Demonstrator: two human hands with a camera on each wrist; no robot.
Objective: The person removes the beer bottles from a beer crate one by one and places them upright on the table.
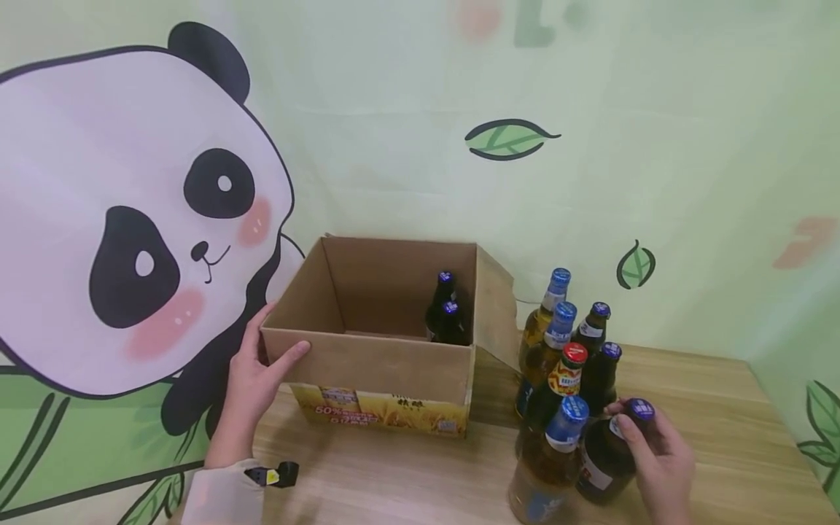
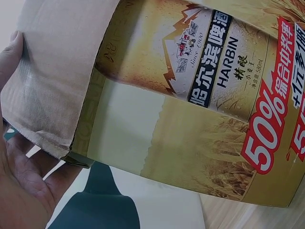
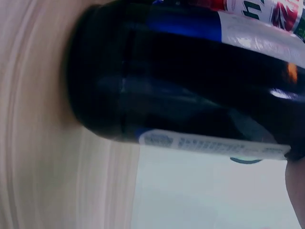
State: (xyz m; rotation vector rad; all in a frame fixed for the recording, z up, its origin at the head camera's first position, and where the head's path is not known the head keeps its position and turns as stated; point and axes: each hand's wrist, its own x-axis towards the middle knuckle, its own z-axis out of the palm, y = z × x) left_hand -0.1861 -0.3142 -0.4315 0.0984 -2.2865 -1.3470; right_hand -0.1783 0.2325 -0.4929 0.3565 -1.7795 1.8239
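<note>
My left hand (image 1: 259, 379) grips the near left corner of an open cardboard box (image 1: 367, 364), thumb on the front panel and fingers round the side. In the left wrist view the box's printed beer panel (image 2: 190, 95) fills most of the picture. At the right, my right hand (image 1: 663, 452) holds a dark beer bottle (image 1: 607, 456) with a purple-blue cap by its neck, thumb on the near side. That bottle stands upright, and its dark body (image 3: 190, 81) lies across the right wrist view. Two dark bottles (image 1: 446, 310) with blue caps stand inside the box at its right end.
Several capped bottles crowd right of the box, among them a red-capped one (image 1: 569, 375) and a blue-capped clear-brown one (image 1: 547, 467). A side flap (image 1: 499, 306) hangs outward toward them. Behind the wooden table (image 1: 709, 408) is a panda-printed backdrop (image 1: 394, 146).
</note>
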